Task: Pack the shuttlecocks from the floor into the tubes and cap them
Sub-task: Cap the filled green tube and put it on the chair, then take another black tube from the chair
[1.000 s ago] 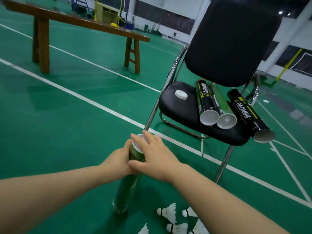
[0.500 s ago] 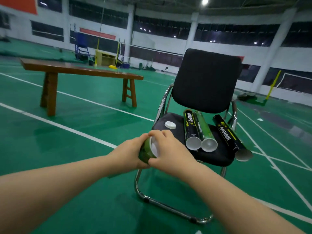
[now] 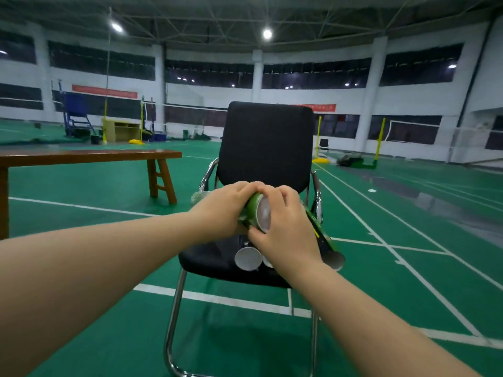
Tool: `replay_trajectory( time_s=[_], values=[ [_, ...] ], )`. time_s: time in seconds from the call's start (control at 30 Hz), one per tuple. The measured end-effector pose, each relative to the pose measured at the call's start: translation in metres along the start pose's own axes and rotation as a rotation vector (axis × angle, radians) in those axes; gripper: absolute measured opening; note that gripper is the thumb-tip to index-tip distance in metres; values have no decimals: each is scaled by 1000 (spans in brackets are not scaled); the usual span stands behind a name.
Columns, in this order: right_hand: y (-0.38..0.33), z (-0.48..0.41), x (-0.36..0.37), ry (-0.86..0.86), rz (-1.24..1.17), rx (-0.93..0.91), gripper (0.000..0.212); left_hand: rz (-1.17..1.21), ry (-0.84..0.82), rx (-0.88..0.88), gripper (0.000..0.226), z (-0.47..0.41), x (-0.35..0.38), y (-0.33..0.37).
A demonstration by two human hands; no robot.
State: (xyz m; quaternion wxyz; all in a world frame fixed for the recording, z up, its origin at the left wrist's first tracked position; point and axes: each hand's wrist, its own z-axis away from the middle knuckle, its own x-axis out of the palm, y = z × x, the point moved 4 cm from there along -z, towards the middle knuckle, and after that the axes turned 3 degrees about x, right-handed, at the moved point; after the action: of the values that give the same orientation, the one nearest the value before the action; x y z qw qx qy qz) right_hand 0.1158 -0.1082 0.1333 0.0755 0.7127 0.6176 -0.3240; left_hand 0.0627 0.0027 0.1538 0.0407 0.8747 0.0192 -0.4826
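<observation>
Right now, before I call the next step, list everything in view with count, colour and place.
Green cylindrical tube, white-capped end: one, green, held tilted before the chair back.
White-ended tubes: two, bodies hidden, lying on the seat's front; second mostly behind the wrist.
Black tube with yellow stripe: one, black, seat's right edge, end overhanging.
Black padded chair, chrome frame: one, centre.
Brown wooden bench: one, left.
Shuttlecocks: none in view.
Left hand: grips the green tube's body.
Right hand: fingers curled round its capped end.
</observation>
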Motion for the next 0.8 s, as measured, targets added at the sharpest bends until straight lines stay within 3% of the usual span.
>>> replay_trajectory(
  time_s=[0.13, 0.37, 0.6, 0.8],
  values=[
    [69, 7, 5, 42, 118, 51, 57, -21, -21, -13, 80, -40, 53, 7],
    [164, 29, 39, 128, 273, 43, 65, -106, -209, -121, 82, -57, 139, -27],
    [187, 52, 96, 58, 398, -89, 67, -110, -301, -109, 70, -60, 190, -36],
    [195, 61, 116, -16, 568, -20, 76, -190, -315, -92, 62, -57, 199, -32]
  ],
)
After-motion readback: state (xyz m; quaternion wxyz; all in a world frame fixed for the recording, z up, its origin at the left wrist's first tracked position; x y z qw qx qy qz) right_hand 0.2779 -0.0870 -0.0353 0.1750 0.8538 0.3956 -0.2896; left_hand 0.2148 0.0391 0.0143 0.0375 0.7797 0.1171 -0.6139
